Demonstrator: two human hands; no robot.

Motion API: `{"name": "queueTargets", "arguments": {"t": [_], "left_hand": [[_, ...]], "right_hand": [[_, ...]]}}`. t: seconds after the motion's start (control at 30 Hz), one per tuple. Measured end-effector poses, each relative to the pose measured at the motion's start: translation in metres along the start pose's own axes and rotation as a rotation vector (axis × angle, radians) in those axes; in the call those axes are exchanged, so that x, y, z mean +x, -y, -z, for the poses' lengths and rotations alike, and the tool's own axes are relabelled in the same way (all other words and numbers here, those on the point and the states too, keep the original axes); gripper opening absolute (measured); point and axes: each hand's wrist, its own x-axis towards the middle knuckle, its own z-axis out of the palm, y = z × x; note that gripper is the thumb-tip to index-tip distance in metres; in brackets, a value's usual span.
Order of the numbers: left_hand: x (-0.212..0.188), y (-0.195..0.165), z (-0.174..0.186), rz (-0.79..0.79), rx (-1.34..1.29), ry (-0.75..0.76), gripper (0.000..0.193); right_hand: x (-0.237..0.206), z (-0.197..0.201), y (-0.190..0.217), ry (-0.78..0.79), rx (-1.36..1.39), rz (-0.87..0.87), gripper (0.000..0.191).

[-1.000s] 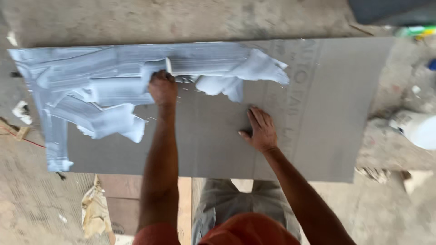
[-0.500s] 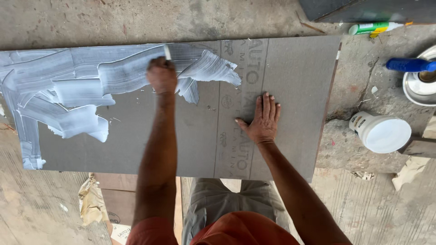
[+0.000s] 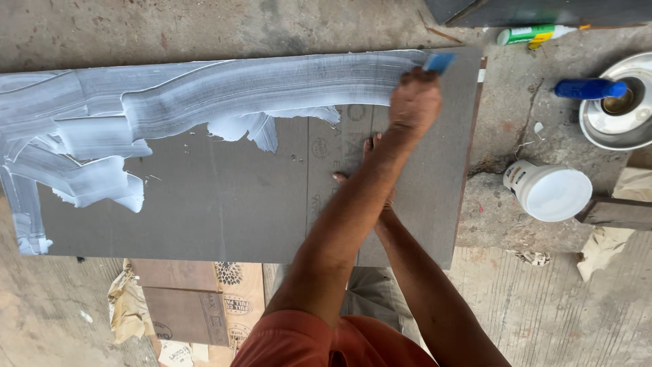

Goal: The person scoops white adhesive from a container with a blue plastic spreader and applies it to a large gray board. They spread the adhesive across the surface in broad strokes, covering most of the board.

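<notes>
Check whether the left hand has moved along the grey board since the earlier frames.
Yes. The left hand, holding a blue spreader, has swept from mid-board to the grey board's right end, nearer the white tub.

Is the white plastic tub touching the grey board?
Apart. In the head view, the white plastic tub lies on the concrete floor, and a strip of bare concrete shows between it and the grey board.

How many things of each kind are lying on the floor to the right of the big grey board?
White tub: 1
Metal bowl: 1
Blue handle across the bowl: 1
Green and white bottle: 1
Total: 4
</notes>
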Motion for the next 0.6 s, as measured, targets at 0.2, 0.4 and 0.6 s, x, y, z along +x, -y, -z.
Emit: {"name": "queueTargets", "arguments": {"t": [0.2, 0.4, 0.6], "left_hand": [[-0.005, -0.042, 0.011, -0.279, -0.087, -0.042, 0.017], [-0.001, 0.011, 0.044, -0.424, 0.119, -0.055, 0.022], [-0.041, 0.034, 0.036, -0.558, 0.33, 0.093, 0.022]], "right_hand": [[0.002, 0.012, 0.01, -0.242, -0.033, 0.19, 0.113], [0.009, 0.025, 0.012, -0.093, -0.568, 0.052, 0.107], [0.008, 0.039, 0.015, 0.265, -0.329, -0.112, 0.113]]}}
